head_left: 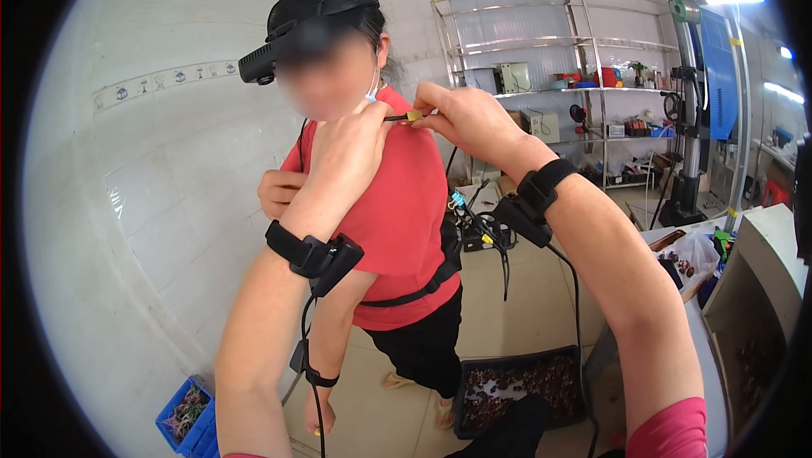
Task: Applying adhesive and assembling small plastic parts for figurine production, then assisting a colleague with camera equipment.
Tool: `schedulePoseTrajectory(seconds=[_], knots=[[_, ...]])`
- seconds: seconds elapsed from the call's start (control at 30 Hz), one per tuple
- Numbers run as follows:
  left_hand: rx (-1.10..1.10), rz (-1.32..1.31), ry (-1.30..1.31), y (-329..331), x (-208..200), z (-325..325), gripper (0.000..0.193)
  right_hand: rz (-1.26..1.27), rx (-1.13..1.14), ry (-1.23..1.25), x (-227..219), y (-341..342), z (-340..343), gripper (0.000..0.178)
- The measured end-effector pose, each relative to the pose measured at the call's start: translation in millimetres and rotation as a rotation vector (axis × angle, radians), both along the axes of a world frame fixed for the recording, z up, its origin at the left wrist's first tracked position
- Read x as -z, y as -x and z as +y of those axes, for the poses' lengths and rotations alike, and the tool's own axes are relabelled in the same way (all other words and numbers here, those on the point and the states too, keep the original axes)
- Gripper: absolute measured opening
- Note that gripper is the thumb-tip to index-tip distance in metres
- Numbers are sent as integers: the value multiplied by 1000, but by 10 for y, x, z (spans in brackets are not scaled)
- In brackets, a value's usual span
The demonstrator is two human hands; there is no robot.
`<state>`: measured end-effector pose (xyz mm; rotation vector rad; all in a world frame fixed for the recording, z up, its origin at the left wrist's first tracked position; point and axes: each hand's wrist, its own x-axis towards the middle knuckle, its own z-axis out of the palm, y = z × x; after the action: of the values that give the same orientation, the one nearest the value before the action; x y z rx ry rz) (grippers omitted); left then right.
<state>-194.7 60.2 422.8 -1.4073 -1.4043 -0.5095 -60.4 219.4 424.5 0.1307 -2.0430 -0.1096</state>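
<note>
My left hand [351, 149] is closed on a thin black cable [395, 118], held up in front of the shoulder of a person in a red shirt [397, 230]. At the cable's end is a small yellow connector [414, 116]. The fingertips of my right hand [465, 120] pinch that connector from the other side. Around each of my forearms sits a black strapped device, the left one [315, 257] and the right one [537, 202], both with a cable hanging from it.
The person wears a black cap with a head device [259, 62] and stands close before me. A dark tray of small brown pieces [461, 399] lies on the floor. Blue crates [199, 439] stand lower left. Metal shelves [600, 94] line the back; a worktable [706, 348] is at right.
</note>
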Motion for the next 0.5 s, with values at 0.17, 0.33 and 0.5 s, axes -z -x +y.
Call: schedulePoseTrajectory(seconds=[0.17, 0.33, 0.5], knots=[[135, 44, -45, 29, 17, -67, 16, -14, 6, 10, 0, 32, 10, 18], [160, -177, 87, -61, -21, -251, 18, -35, -74, 8, -7, 22, -66, 19], [313, -426, 127, 103, -126, -147, 24, -6, -80, 1, 26, 27, -24, 19]])
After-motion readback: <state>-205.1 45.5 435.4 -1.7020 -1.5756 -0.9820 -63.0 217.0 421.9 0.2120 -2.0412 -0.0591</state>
